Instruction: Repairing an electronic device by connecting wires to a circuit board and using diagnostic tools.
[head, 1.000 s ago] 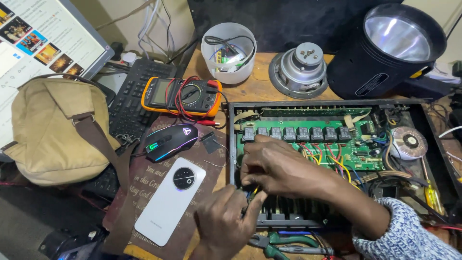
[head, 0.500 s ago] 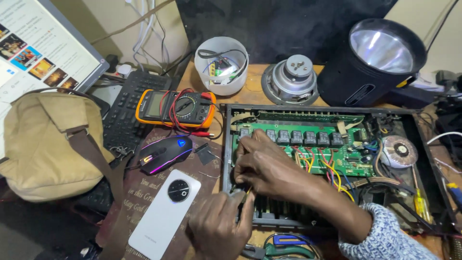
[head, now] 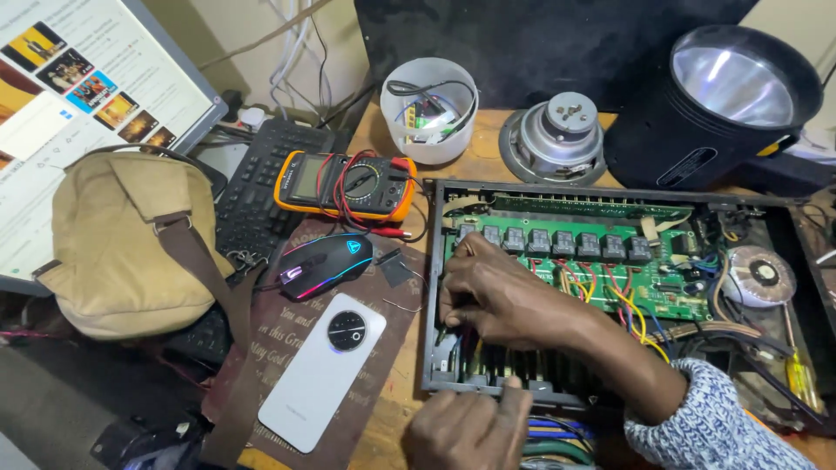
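Two hands work at an opened chassis [head: 433, 287] on the desk: right hand [head: 496, 296] curled inside at the green board's [head: 610, 270] left end, what it pinches hidden; left hand [head: 466, 426] clenched on the front rim. Multimeter [head: 344, 183] idle nearby. Probing stage, seemingly; next move calls for a steady chassis.

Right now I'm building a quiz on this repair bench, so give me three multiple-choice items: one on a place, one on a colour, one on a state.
1. Where does the white phone lie?
A. left of the open chassis
B. inside the tub
C. on the keyboard

2. What colour is the multimeter casing?
A. blue
B. orange
C. white

3. What is the right hand doing?
A. gripping the mouse
B. resting on the bag
C. reaching inside the chassis

Answers: 1 A, it rests face down on the mat beside the chassis. 2 B, its casing is orange. 3 C, its fingers are down by the green circuit board.
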